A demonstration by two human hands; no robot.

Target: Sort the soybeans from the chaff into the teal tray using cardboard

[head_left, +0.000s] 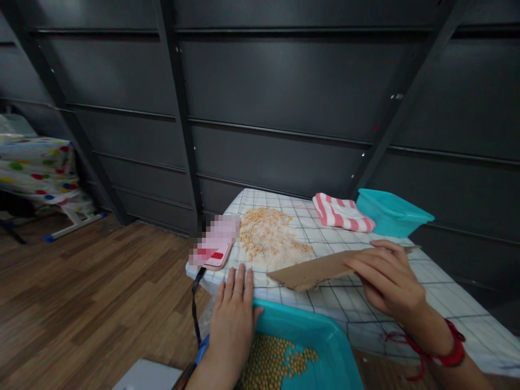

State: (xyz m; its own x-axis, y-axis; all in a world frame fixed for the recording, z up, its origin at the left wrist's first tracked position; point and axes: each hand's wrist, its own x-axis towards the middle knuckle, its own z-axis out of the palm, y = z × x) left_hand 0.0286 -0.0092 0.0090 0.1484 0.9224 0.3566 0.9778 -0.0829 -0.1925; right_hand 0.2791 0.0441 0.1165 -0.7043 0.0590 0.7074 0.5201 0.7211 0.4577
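Dark metal-panel wall out back, wood floor, and a table (447,295) with a checked cover. On my feed the right hand (388,279) has its fingers closed on a cardboard strip (309,273), which lies slanted on the cover just beside the pile of yellow grains (268,235). The left hand (235,314) lies flat and open on the table edge, thumb against the teal tray (325,333), which has more grains in it. A striped cloth (341,212) and a teal tub (390,214) sit at the far end.

2 hands show: left hand (233,319) and right hand (388,281). There is 1 counter (447,303), 2 teal tubs, namely far tub (392,214) and near tub (320,336), 1 cardboard strip (317,271), 1 striped cloth (341,212), 1 phone (215,254) and 1 grain pile (268,235).
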